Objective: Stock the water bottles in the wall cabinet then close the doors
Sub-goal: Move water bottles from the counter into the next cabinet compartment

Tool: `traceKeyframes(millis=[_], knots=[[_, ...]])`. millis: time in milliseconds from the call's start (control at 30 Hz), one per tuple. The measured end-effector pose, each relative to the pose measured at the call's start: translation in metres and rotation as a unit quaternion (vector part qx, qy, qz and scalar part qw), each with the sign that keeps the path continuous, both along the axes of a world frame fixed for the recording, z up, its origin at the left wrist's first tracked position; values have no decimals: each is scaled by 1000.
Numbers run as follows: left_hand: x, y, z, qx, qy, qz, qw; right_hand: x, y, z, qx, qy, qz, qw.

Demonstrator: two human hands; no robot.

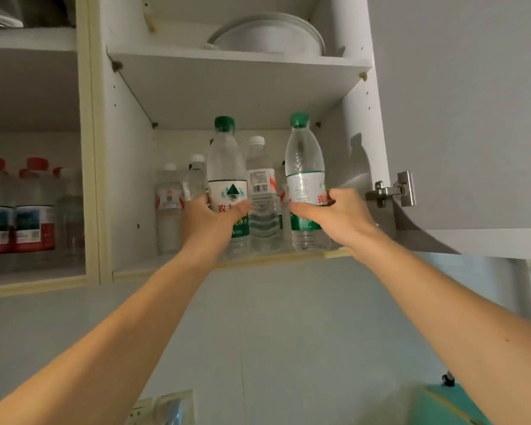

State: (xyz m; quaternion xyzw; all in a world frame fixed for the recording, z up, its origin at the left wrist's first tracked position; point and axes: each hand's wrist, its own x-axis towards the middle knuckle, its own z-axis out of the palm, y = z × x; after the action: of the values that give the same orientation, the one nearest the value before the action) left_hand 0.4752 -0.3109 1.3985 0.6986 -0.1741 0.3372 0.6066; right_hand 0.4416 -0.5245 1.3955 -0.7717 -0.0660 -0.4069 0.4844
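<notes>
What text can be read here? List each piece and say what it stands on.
"农夫": red, partly hidden by the left hand, on the left green-capped bottle.
"净水": white on that bottle's green band.
"农": red, on the right green-capped bottle in the right hand.
White-capped bottle barcode and red-capped bottles labels: too blurred.

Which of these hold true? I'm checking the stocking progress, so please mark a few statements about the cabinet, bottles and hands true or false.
1. Each hand holds a green-capped clear plastic bottle. True: left hand grips the left green-capped bottle, right hand the right green-capped bottle.
2. The grey cabinet door is closed. False: it is open.
3. White-capped clear bottles stand behind them. True.
4. The upper shelf is bare. False: a white round dish sits there.
5. The left compartment holds red-capped bottles. True.
</notes>
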Motion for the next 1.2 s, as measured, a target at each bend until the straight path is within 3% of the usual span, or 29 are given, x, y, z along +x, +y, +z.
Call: traceKeyframes(millis=[400,767,900,1100,1200], knots=[[39,-26,10,65,52,20,996,36,-21,4,-26,43,5,999],[51,-57,11,85,71,20,994,54,-19,-10,-40,17,-111,993],[51,-61,8,94,59,47,993,54,-16,-19,-116,5,-171,978],[39,-57,1,144,9,109,984,52,-17,-22,-141,8,-183,973],[31,-49,-1,166,-46,138,975,47,-9,-24,-129,-33,-213,968]])
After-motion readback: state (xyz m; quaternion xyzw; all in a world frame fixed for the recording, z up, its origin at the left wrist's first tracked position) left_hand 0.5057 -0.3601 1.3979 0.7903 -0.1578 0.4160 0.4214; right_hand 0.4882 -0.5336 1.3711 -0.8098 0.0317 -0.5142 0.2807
